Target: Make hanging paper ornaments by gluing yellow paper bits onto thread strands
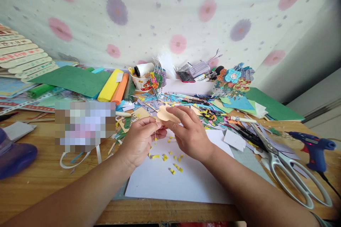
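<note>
Over the white sheet [186, 181] mid-bench, near front edge, our left hand [140, 142] & right hand [190, 133] both pinch the peach foam cutout [165, 114], prob. light, floppy, best gripped by its edges.

The paper shape [166, 114] between the fingers is pale peach. Under it, the sheet [160, 181] is white, with small yellow bits [173, 166] on it. The table [39, 184] is light brown wood. The glue gun [314, 149] is blue, the scissors [290, 173] have pale grey handles. One foam roll [109, 86] is yellow, the other roll [120, 89] is orange, and the big card [71, 79] is green. The wall cloth [170, 14] is white with pink and purple flowers and grey dots
</note>
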Tool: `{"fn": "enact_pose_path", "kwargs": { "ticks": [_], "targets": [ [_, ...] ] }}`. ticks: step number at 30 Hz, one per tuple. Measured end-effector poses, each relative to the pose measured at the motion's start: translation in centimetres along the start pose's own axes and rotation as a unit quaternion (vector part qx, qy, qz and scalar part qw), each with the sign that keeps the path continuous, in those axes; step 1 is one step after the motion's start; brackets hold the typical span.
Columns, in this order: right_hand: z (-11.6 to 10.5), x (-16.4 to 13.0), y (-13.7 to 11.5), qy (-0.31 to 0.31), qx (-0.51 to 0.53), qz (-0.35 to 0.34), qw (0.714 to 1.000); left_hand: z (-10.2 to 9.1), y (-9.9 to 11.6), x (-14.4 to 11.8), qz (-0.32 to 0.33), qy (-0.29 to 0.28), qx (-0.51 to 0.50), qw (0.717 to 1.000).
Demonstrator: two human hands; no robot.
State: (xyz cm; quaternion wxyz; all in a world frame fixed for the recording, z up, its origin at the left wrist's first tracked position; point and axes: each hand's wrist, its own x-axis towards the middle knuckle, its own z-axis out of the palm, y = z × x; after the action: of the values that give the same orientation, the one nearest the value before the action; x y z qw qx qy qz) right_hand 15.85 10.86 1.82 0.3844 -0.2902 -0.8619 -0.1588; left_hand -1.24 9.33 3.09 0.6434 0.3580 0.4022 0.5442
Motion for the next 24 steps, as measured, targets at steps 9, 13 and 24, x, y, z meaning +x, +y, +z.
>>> {"fn": "enact_pose_path", "kwargs": {
  "ticks": [9, 13, 24],
  "targets": [
    [0.0, 0.1, 0.1, 0.008, 0.011, -0.002, 1.0, 0.0, 0.2, 0.1, 0.007, 0.004, -0.045, 0.999],
    [0.0, 0.0, 0.1, 0.008, 0.015, 0.0, 1.0, 0.1, 0.2, 0.2, 0.001, 0.013, -0.032, 0.999],
    [-0.9, 0.3, 0.5, -0.005, 0.04, -0.002, 0.999, -0.5, 0.2, 0.6, -0.022, 0.038, -0.023, 0.999]
  ]
}}
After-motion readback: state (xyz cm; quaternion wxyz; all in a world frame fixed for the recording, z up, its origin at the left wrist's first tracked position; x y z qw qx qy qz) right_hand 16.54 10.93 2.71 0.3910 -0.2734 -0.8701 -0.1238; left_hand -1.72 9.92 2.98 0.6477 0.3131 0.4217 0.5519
